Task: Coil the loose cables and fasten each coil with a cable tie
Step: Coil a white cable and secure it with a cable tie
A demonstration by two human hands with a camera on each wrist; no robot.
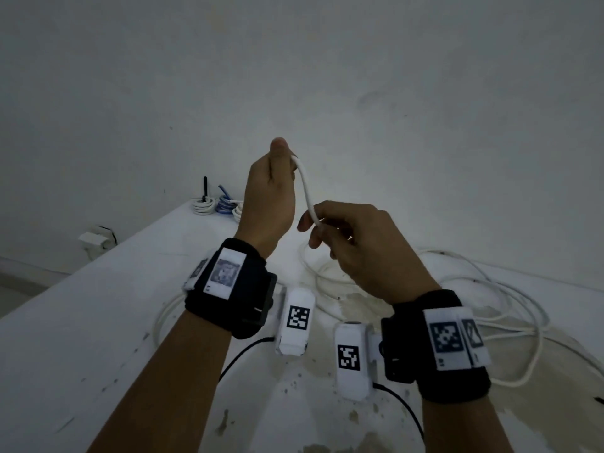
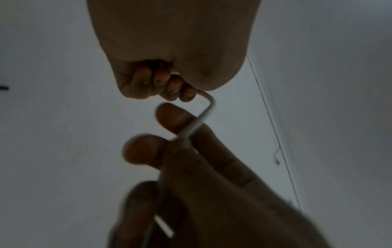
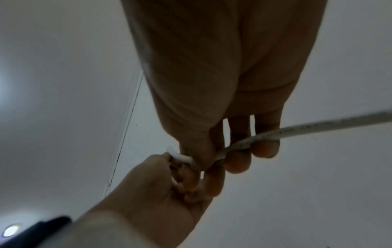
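Observation:
A loose white cable [image 1: 307, 191] runs between my two hands, raised above the white table [image 1: 81, 322]. My left hand [image 1: 271, 191] is the higher one, its fingers curled round the cable's upper part [image 2: 208, 104]. Just below and to the right, my right hand [image 1: 346, 237] pinches the same cable [image 3: 254, 139] between thumb and fingers. The rest of that white cable [image 1: 490, 308] lies in loose loops on the table under and to the right of my right wrist. The cable's end is hidden inside my left fist.
Three tied coils sit at the table's far corner: a white one [image 1: 203, 206] with a black tie standing up, a blue one [image 1: 224, 204], and a white one [image 1: 238, 212] partly hidden behind my left hand. A wall [image 1: 327, 76] stands close behind. A white box [image 1: 96, 241] sits beyond the table's left edge.

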